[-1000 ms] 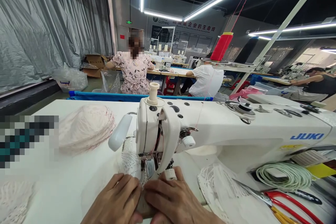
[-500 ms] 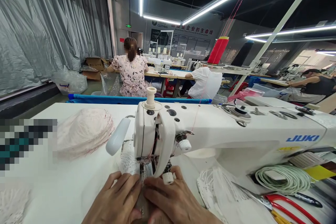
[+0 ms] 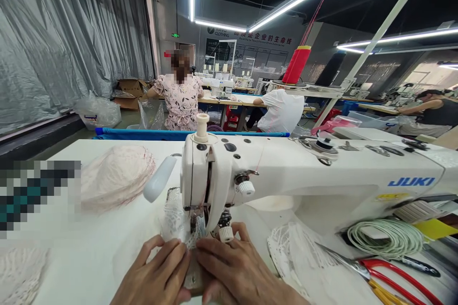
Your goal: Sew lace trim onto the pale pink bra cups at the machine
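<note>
My left hand point(image 3: 157, 276) and my right hand point(image 3: 236, 271) lie side by side on the white table, fingers pressed flat on a small piece of white lace fabric point(image 3: 177, 226) at the needle of the white JUKI sewing machine point(image 3: 286, 176). Both hands hold the piece down against the machine bed just in front of the presser foot point(image 3: 195, 221). The lace runs out behind the needle to the left. Part of the piece is hidden under my fingers.
A stack of pinkish lace cups point(image 3: 114, 176) lies at the left, more lace pieces point(image 3: 296, 257) at the right. Red-handled scissors point(image 3: 390, 274), a coiled pale cord point(image 3: 386, 238) and a red thread cone point(image 3: 296, 64) are at the right. Other people sit at tables behind.
My hands stay on the lace piece at the needle, and the view has shifted slightly. More lace shows behind the presser foot.
</note>
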Demonstrator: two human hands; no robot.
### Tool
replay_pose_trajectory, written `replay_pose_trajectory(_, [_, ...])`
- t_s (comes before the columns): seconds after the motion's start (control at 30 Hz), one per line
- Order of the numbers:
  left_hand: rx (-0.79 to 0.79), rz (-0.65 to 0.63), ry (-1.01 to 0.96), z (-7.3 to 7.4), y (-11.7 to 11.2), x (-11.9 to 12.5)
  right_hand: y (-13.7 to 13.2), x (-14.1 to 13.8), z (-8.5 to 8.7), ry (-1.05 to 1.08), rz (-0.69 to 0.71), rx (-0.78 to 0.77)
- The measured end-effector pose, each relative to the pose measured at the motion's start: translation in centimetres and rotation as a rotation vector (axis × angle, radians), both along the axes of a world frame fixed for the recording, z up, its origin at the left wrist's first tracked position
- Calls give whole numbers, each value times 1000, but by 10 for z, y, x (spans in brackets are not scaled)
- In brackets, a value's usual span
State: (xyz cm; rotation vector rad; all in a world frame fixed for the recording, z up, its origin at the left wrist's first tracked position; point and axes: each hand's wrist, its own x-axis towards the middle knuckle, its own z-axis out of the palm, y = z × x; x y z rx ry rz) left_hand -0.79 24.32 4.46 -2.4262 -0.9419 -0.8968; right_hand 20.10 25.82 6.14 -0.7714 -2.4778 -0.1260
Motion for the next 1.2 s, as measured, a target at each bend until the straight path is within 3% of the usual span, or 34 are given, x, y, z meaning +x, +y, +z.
replay_pose_trajectory(0.2, [-37,18,-6,-2,5,-1,0,-3,-4,-8,-52,33])
replay_pose_trajectory(0.4, [-36,66,79,-2,7,-2,-2,-4,-1,63,-51,-52])
replay_pose_trajectory(0.57, [-29,16,43,5,-15,-1,-3,-6,6,62,-28,-108])
replay_pose_trajectory(0.63, [-97,-28,-2,13,-25,-5,-3,-7,8,108,1,-140])
replay_pose_trajectory(0.7, [-266,27,-50,26,-27,-11,-3,-8,10,139,26,-187])
replay_pose_trajectory(0.8, [-682,251,-83,49,-9,-18,-8,-8,15,140,36,-282])
replay_pose_trajectory(0.97, [-935,248,-109,68,19,-24,-24,-10,34,90,-63,-626])
replay_pose_trajectory(1.07, [-1000,222,-175,78,4,-30,-37,-27,41,170,-89,-841])
replay_pose_trajectory(1.2, [-1074,211,-195,106,-34,-38,-54,-56,43,415,-4,-859])
